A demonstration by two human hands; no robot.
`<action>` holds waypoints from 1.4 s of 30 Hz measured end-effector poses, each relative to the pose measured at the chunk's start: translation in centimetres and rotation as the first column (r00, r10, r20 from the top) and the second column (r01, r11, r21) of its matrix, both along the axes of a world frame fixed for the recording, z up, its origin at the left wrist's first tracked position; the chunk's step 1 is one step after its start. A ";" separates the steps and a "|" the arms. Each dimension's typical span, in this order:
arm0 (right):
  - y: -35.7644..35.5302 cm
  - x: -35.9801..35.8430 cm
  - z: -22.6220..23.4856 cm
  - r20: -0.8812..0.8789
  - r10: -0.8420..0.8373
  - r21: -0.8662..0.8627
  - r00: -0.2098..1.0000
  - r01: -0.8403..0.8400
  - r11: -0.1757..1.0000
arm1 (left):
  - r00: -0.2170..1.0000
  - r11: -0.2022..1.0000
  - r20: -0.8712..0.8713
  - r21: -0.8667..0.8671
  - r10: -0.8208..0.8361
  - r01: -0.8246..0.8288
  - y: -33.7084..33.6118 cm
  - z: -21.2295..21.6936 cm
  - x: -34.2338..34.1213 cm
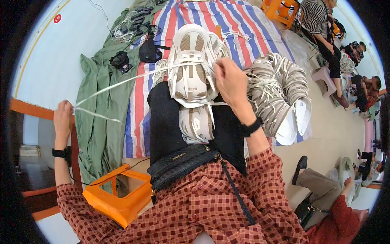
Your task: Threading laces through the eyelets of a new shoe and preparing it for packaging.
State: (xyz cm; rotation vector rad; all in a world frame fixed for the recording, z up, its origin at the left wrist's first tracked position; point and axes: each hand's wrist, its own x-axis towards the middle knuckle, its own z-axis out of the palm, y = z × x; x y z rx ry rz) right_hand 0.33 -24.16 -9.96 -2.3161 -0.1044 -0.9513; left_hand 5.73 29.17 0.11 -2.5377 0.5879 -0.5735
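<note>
With the white sneaker [191,65] on my lap, my right hand [230,81] pinches the lace at its eyelets while my left hand [63,118], closed, pulls the white lace [118,81] taut far left of it—lacing seems partly done.

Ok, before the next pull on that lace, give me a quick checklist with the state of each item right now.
1. Left hand grips the white lace: ok, fist closed on it, arm stretched out to the side.
2. Lace taut between left hand and shoe: ok, two strands run straight.
3. Right hand on the lacing of the white and beige shoe: ok, fingers pinch at the eyelets.
4. Shoe steady on the lap: ok, it rests on the dark trousers, a second shoe beneath it.
5. Lace seated in every eyelet: cannot tell, too small.
6. Strands clear of the orange stool: ok.
</note>
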 end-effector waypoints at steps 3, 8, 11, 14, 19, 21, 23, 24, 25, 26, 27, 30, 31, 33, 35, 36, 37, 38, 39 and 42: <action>-1.0 -3.1 -1.4 -0.274 0.025 0.197 0.961 0.031 0.980 | 0.920 0.983 -0.376 -0.094 0.110 -0.156 -1.9 -4.6 -0.6; -1.0 -7.3 -1.6 -0.255 0.167 0.083 0.952 -0.151 0.985 | 0.903 0.711 -0.151 -0.673 -0.402 0.204 -17.9 -7.5 -1.8; -1.6 -8.9 -2.8 -0.256 0.188 -0.153 0.948 -0.232 0.961 | 0.875 0.420 -0.098 -0.899 -0.473 0.126 -26.3 -6.7 -1.4; -2.6 -10.5 -1.2 -0.233 0.292 -0.203 0.928 -0.340 0.918 | 0.867 0.347 -0.087 -0.932 -0.490 0.103 -32.3 -5.5 -1.9; -7.1 -14.1 2.8 0.213 0.691 0.939 0.691 -0.340 0.050 | 0.874 0.559 0.004 -0.768 -0.486 0.314 -34.4 -5.7 -1.2; -6.9 -13.6 2.5 0.188 0.693 0.962 0.696 -0.273 0.014 | 0.868 0.575 -0.004 -0.751 -0.496 0.325 -34.7 -6.0 -0.7; -7.2 -13.1 1.2 0.184 0.722 0.971 0.667 -0.235 -0.030 | 0.859 0.537 0.036 -0.767 -0.510 0.351 -34.3 -6.2 0.1; -7.5 -13.2 1.2 0.188 0.722 0.971 0.666 -0.239 -0.033 | 0.859 0.539 0.038 -0.764 -0.510 0.354 -34.0 -6.3 0.4; -7.4 -13.3 1.4 0.138 0.685 0.981 0.715 -0.192 0.003 | 0.827 0.389 -0.133 -0.915 -0.546 0.110 -33.7 -6.0 0.3; -7.4 -13.4 1.5 0.086 0.646 0.989 0.759 -0.143 0.037 | 0.746 0.231 -0.277 -0.958 -0.606 -0.168 -33.5 -5.7 0.3; -7.7 -13.5 0.8 0.097 0.605 0.987 0.790 -0.156 0.046 | 0.616 0.107 -0.360 -0.906 -0.701 -0.409 -33.4 -5.3 0.1; -10.4 -14.1 0.3 0.162 0.552 0.987 0.818 -0.146 -0.074 | 0.412 0.001 -0.522 -0.621 -0.747 -0.784 -32.5 -4.2 0.1; -11.6 -14.4 -0.5 0.198 0.455 0.976 0.868 -0.133 -0.171 | 0.412 -0.037 -0.483 -0.614 -0.772 -0.789 -31.9 -4.3 0.4; -12.5 -14.8 -3.2 0.192 0.369 0.949 0.909 -0.076 -0.307 | 0.409 -0.032 -0.506 -0.600 -0.759 -0.800 -29.8 -6.8 1.2; -13.1 -14.2 -5.1 0.192 0.290 0.861 0.938 -0.020 -0.507 | 0.336 0.037 -0.567 -0.546 -0.752 -0.837 -28.7 -6.8 1.5; -13.3 -14.3 -5.9 0.215 0.292 0.819 0.932 -0.009 -0.573 | 0.266 0.105 -0.606 -0.506 -0.750 -0.856 -28.2 -6.4 0.8; -14.5 -14.9 -6.4 0.292 0.289 0.784 0.912 -0.055 -0.619 | 0.284 0.101 -0.602 -0.523 -0.746 -0.846 -27.0 -5.9 0.2; -16.4 -15.7 -7.2 0.308 0.292 0.783 0.905 -0.067 -0.619 | 0.218 0.076 -0.538 -0.471 -0.814 -0.879 -25.5 -5.2 -0.4; -19.1 -16.8 -8.8 0.321 0.152 0.742 0.935 -0.148 -0.654 | 0.148 0.062 -0.463 -0.409 -0.874 -0.910 -23.9 -4.9 -0.8; -31.6 -24.3 -16.5 0.282 -0.021 0.862 0.959 -0.263 -0.433 | 0.414 -0.270 -0.230 -0.473 -0.881 -0.838 -15.7 -5.6 0.1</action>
